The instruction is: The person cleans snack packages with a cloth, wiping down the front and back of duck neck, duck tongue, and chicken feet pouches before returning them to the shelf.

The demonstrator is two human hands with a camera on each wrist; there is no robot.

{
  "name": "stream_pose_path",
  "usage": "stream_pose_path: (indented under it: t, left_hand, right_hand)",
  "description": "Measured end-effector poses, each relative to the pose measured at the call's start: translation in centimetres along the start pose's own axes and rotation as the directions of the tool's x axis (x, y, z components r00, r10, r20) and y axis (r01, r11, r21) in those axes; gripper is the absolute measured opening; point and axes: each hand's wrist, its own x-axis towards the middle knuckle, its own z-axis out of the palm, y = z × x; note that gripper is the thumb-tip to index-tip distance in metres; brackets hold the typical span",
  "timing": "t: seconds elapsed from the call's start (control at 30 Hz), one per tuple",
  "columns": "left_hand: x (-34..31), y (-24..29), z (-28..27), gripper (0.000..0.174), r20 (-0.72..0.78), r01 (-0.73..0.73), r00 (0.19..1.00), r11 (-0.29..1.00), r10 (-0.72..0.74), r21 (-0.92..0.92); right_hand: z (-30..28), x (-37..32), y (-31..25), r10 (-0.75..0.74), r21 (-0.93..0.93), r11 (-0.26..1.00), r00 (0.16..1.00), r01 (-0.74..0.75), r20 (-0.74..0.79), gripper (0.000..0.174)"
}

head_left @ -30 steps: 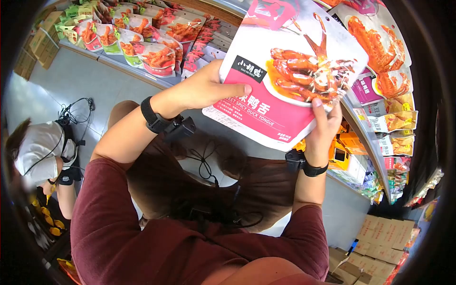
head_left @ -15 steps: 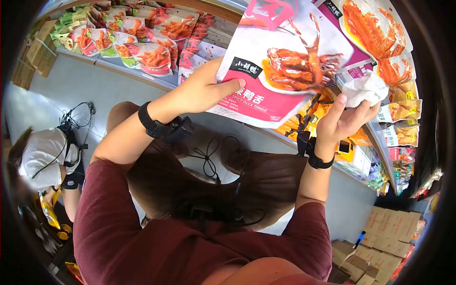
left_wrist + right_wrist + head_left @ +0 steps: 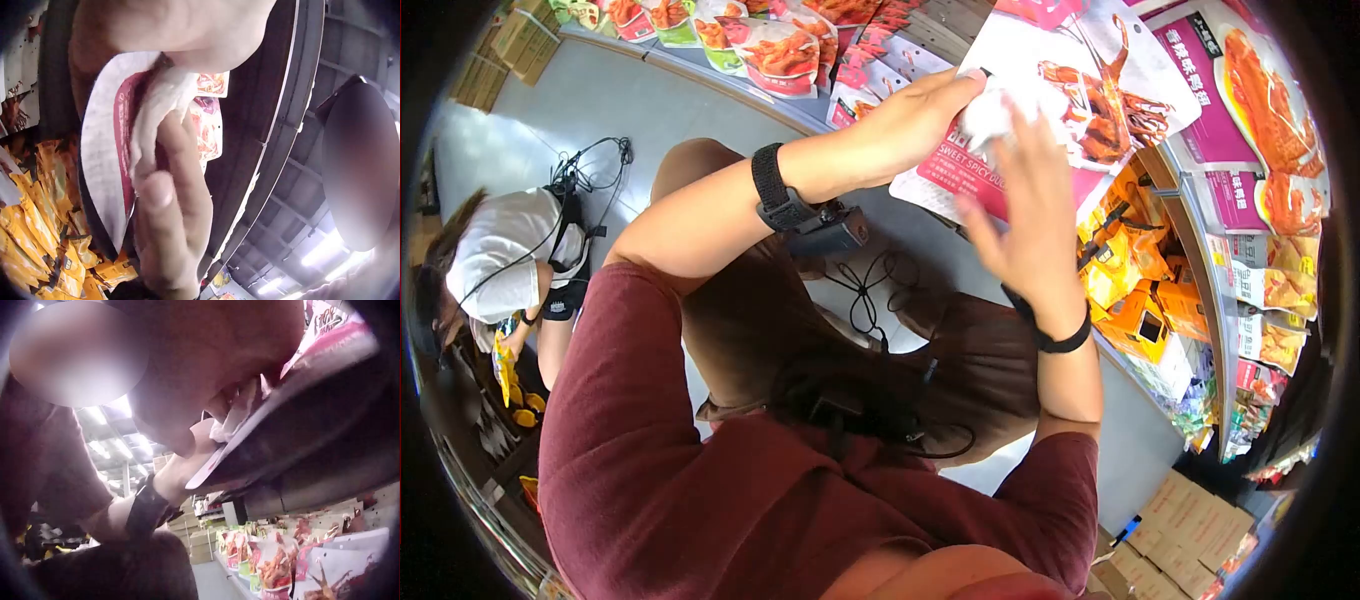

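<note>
My left hand (image 3: 920, 115) grips the left edge of a large white and pink snack packet (image 3: 1115, 95) printed with red duck tongues, held up in front of the shelf. My right hand (image 3: 1025, 215) holds a crumpled white cloth (image 3: 990, 112) and presses it against the packet's front, just beside my left fingers. The left wrist view shows the cloth (image 3: 156, 106) lying along my right hand's fingers (image 3: 172, 206) against the packet (image 3: 100, 181). From below, the right wrist view shows the packet (image 3: 300, 387) with the cloth (image 3: 234, 422) bunched at its edge.
Shelves hold rows of red snack packets (image 3: 785, 45) at the top and purple ones (image 3: 1250, 110) at the right, with orange packets (image 3: 1135, 270) below. Cardboard boxes (image 3: 1190, 540) stand on the floor at lower right. A person in a white top (image 3: 500, 260) crouches at the left.
My right hand has swung the white cloth left from beside the packet onto its front. The packet and my left hand have risen toward the top of the view.
</note>
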Motion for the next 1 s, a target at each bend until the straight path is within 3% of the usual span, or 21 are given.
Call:
stream_pose_path:
  t: [0.03, 0.1, 0.17, 0.2, 0.23, 0.3, 0.37, 0.4, 0.47, 0.5, 0.57, 0.67, 0.7, 0.77, 0.8, 0.83, 0.9, 1.0]
  left_hand:
    - [0.1, 0.9, -0.1, 0.041, 0.017, 0.082, 0.997, 0.994, -0.081, -0.074]
    - [-0.6, 1.6, -0.1, 0.041, -0.037, 0.115, 0.993, 0.993, -0.116, -0.024]
    - [-0.3, 0.9, -0.3, 0.042, -0.101, 0.031, 0.994, 0.998, -0.037, -0.061]
    - [-0.2, 0.2, -0.6, 0.041, -0.161, -0.054, 0.984, 0.987, 0.078, 0.149]
    - [-0.4, 0.2, -0.6, 0.041, -0.146, -0.057, 0.986, 0.99, 0.075, 0.126]
    - [0.0, 0.9, -0.5, 0.041, 0.072, 0.032, 0.997, 0.99, -0.022, -0.136]
    - [0.3, 0.4, -0.5, 0.036, 0.102, -0.021, 0.995, 0.996, 0.012, 0.09]
    - [0.4, -0.2, -0.4, 0.038, 0.13, -0.092, 0.989, 0.979, 0.069, 0.18]
    - [0.1, -1.0, -0.3, 0.043, 0.187, -0.218, 0.969, 0.911, 0.16, 0.351]
    - [-0.7, -0.4, 0.4, 0.046, 0.151, -0.151, 0.983, 0.916, 0.1, 0.371]
    - [-1.1, 0.2, 0.7, 0.048, 0.233, -0.146, 0.97, 0.925, 0.064, 0.351]
    - [-0.3, -1.6, -0.4, 0.045, 0.167, -0.149, 0.983, 0.875, 0.08, 0.461]
    - [-0.3, -1.2, -0.5, 0.045, 0.169, -0.157, 0.982, 0.87, 0.086, 0.467]
    - [-0.3, 0.0, -0.4, 0.043, 0.184, -0.204, 0.971, 0.925, 0.15, 0.32]
    - [-0.4, 0.4, -0.3, 0.04, 0.173, -0.257, 0.963, 0.901, 0.208, 0.349]
    - [-0.5, 0.8, -0.4, 0.04, 0.179, -0.265, 0.96, 0.897, 0.214, 0.354]
    - [-0.4, 1.5, -0.5, 0.039, 0.14, -0.16, 0.981, 0.968, 0.134, 0.194]
    - [-0.4, 1.8, -0.9, 0.039, 0.096, -0.217, 0.975, 0.96, 0.203, 0.177]
  right_hand:
    - [0.3, -0.1, -0.6, -0.038, -0.014, 0.999, 0.994, 0.039, 0.101, 0.047]
    - [1.0, -0.6, -1.9, -0.077, 0.012, 0.997, 0.987, 0.076, 0.142, 0.043]
    - [1.8, -0.5, -2.3, -0.109, 0.02, 0.994, 0.977, 0.107, 0.182, 0.039]
    - [1.9, -0.6, -2.2, -0.131, -0.009, 0.991, 0.978, 0.134, 0.163, 0.036]
    - [1.8, -0.6, -2.0, -0.149, -0.045, 0.987, 0.977, 0.157, 0.15, 0.034]
    - [0.9, -0.3, -1.4, -0.112, -0.113, 0.985, 0.982, 0.13, 0.15, 0.037]
    - [0.3, 0.4, -0.7, 0.064, -0.081, 0.995, 0.998, -0.063, 0.01, 0.043]
    - [-0.6, 0.9, -0.5, 0.108, -0.193, 0.976, 0.993, -0.097, 0.044, 0.056]
    - [-1.2, 1.0, 0.6, 0.129, -0.195, 0.972, 0.992, -0.129, -0.015, 0.061]
    - [-1.5, 1.1, 1.1, 0.149, -0.183, 0.97, 0.986, -0.16, -0.072, 0.067]
    - [-1.4, 1.2, 1.9, 0.129, -0.153, 0.978, 0.987, -0.142, -0.093, 0.074]
    - [-0.5, 0.2, 1.5, 0.058, -0.078, 0.995, 0.998, -0.061, -0.034, 0.077]
    - [-0.7, 0.7, 0.3, 0.093, -0.035, 0.995, 0.995, -0.092, 0.038, 0.073]
    - [-0.1, 0.8, 0.0, 0.04, 0.062, 0.997, 0.999, -0.04, 0.003, 0.067]
    - [0.0, 0.6, 0.2, 0.035, 0.057, 0.998, 0.999, -0.034, -0.009, 0.067]
    - [0.2, 0.2, 0.5, 0.049, 0.036, 0.998, 0.999, -0.048, -0.01, 0.067]
    - [-0.1, 0.0, 0.7, 0.061, 0.01, 0.998, 0.998, -0.06, -0.023, 0.066]
    - [-1.0, -0.7, 1.2, 0.12, -0.183, 0.974, 0.99, -0.132, -0.079, 0.071]
